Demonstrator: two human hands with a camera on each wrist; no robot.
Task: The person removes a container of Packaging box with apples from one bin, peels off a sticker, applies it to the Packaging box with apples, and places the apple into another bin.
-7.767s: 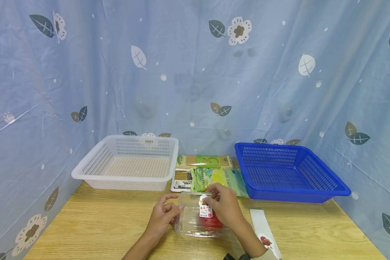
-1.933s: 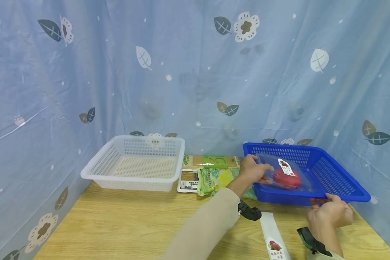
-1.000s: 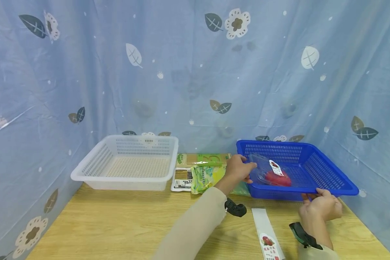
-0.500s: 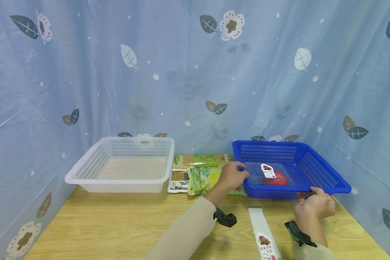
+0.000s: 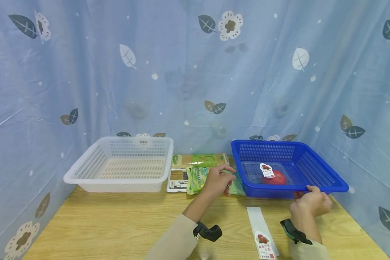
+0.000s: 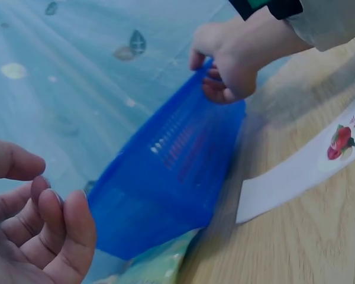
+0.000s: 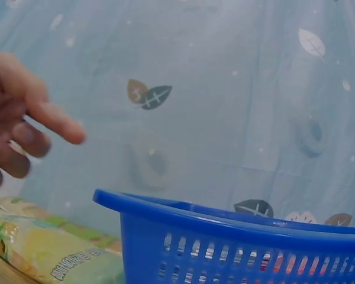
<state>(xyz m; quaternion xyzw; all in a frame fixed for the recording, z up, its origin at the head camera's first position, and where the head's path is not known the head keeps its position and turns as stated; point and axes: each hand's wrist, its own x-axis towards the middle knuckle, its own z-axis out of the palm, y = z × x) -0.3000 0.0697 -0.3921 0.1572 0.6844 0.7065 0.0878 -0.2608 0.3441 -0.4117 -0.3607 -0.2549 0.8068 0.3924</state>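
My left hand (image 5: 217,181) hovers over the packets left of the blue basket (image 5: 266,191); its fingers are loosely bent and hold nothing. In the left wrist view the left hand (image 6: 47,228) stays apart from the basket. My right hand (image 5: 312,203) grips the basket's front rim near its right end, thumb on top and fingers beneath. Inside the basket lies a clear plastic box (image 5: 251,172) with a round red fruit (image 5: 277,178) in it. A white label (image 5: 267,170) with a fruit picture sits on the box's lid.
A white basket (image 5: 120,185) stands at the left. Between the baskets lie a green-and-yellow packet (image 5: 195,179), a white-edged packet (image 5: 178,180) and a long tan-and-green packet (image 5: 195,160). A label strip (image 5: 260,225) lies on the wooden table (image 5: 123,220) before the blue basket.
A label was pressed onto the box, then the box was moved into the blue basket. My left hand has let go of it and drawn back left; the right hand keeps holding the rim.
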